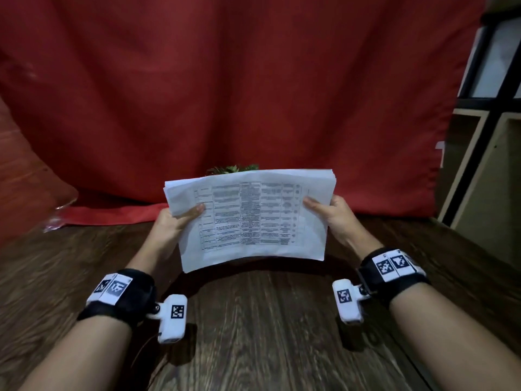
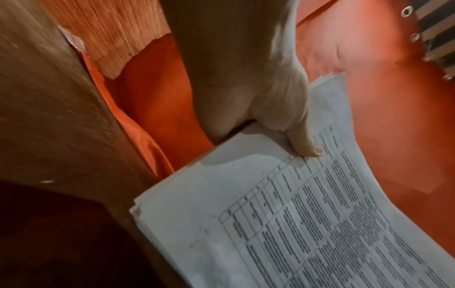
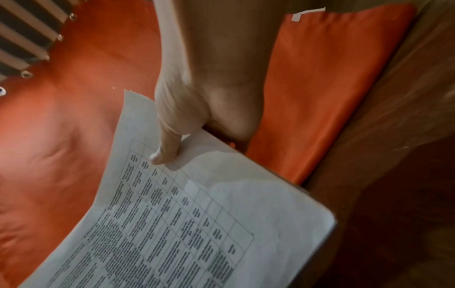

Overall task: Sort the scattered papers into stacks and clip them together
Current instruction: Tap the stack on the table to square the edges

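Note:
A stack of white papers (image 1: pixel 251 218) with a printed table on the top sheet is held up above the dark wooden table (image 1: pixel 253 334), its lower edge close to the tabletop. My left hand (image 1: pixel 172 221) grips the stack's left side, thumb on top and fingers behind. My right hand (image 1: pixel 332 215) grips the right side the same way. The left wrist view shows the left hand's (image 2: pixel 270 109) thumb pressed on the papers (image 2: pixel 295 224). In the right wrist view the right hand's (image 3: pixel 187 109) thumb presses on the papers (image 3: pixel 197 224). The sheet edges sit slightly uneven at the left corner.
A red cloth (image 1: pixel 239 94) hangs behind the table and drapes onto its far edge. A small green plant (image 1: pixel 231 168) peeks over the stack. A wooden shelf unit with a dark frame (image 1: pixel 485 136) stands at the right. Crumpled clear plastic (image 1: pixel 53 221) lies at the left.

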The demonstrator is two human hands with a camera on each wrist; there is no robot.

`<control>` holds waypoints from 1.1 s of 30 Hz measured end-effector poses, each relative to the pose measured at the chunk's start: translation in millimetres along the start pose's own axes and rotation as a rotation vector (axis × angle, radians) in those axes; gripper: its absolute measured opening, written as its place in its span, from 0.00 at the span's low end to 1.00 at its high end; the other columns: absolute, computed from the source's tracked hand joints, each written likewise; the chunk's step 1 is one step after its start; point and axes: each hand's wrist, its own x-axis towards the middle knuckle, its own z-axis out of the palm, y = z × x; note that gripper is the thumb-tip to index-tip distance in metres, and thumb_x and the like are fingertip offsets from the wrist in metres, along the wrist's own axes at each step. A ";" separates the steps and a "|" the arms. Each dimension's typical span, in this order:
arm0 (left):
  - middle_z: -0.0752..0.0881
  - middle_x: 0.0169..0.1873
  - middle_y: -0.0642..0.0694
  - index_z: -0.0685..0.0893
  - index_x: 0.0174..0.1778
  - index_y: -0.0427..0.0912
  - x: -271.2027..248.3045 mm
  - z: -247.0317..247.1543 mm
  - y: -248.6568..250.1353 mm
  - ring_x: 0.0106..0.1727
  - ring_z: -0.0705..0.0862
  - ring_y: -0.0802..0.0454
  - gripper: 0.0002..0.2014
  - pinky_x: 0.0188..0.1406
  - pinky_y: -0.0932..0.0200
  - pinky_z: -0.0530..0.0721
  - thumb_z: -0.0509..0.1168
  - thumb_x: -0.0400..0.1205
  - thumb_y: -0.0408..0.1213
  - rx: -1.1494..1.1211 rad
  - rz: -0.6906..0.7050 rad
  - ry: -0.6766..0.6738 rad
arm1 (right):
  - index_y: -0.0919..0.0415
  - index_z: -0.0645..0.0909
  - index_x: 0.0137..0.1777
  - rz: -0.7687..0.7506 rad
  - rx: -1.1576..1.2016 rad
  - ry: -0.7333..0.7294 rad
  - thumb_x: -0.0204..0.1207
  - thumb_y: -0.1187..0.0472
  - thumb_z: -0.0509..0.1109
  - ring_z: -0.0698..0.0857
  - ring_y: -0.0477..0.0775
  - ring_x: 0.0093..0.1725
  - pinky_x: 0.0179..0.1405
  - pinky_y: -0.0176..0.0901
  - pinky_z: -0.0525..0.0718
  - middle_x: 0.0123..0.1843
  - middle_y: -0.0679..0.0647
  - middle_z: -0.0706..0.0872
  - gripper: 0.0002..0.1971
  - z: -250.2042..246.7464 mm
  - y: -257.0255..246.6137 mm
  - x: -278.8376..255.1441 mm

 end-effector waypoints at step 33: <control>0.85 0.36 0.55 0.90 0.37 0.43 10.5 90.9 111.5 0.38 0.82 0.58 0.10 0.43 0.54 0.76 0.82 0.80 0.40 0.866 0.151 -0.301 | 0.52 0.87 0.48 -0.565 -0.899 -0.271 0.78 0.57 0.77 0.86 0.40 0.44 0.50 0.50 0.85 0.42 0.47 0.91 0.02 60.9 -128.2 -16.9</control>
